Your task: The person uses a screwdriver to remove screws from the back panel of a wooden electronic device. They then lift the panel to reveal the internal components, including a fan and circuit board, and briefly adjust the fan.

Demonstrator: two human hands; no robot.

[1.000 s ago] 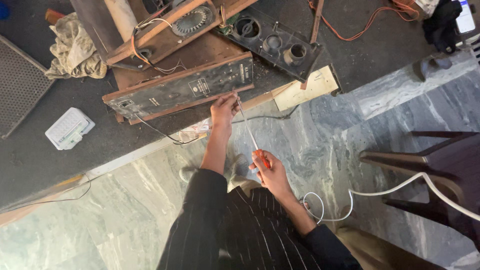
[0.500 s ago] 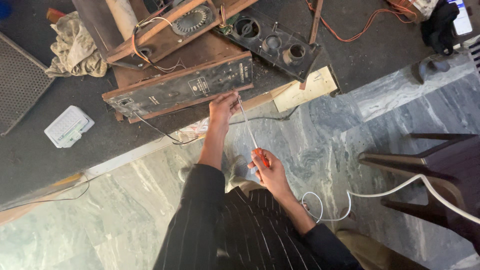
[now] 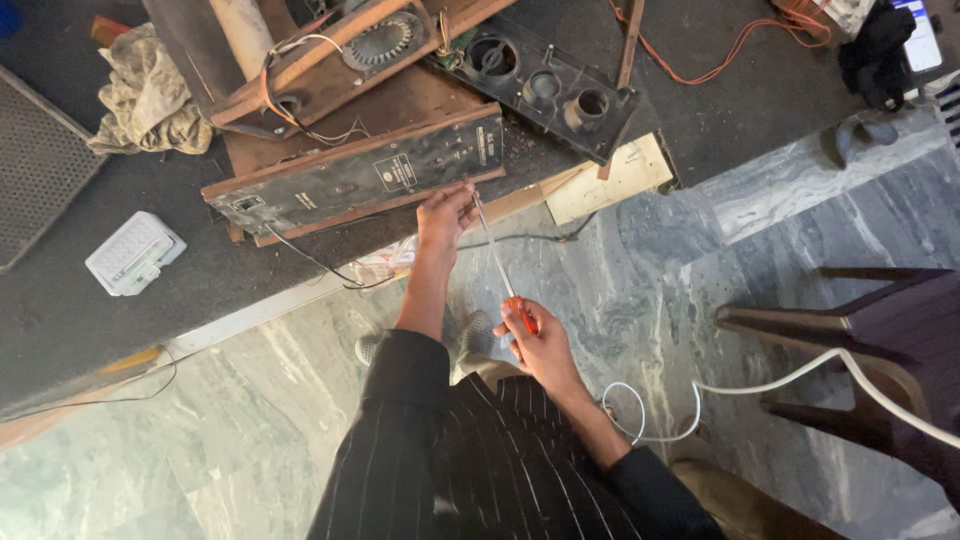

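Steadying the long brown wooden panel [image 3: 360, 180], the left hand [image 3: 445, 212] is pressed fingertips-first (not closed), while the orange-handled screwdriver [image 3: 505, 285] is gripped by the right hand [image 3: 538, 345]

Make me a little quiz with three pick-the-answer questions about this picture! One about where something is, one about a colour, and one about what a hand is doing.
1. Where does the white cable lie?
A. on the marble floor
B. on the dark mat
C. inside the wooden panel

2. What colour is the screwdriver handle?
A. blue
B. orange
C. green

3. What is the right hand doing?
A. resting open on the floor
B. pulling the cloth
C. gripping the screwdriver handle

Answers:
1. A, it loops across the green marble floor beside the chair.
2. B, orange shows above the closed fingers.
3. C, the fingers wrap the handle while the left hand steadies the tip at the wooden panel.
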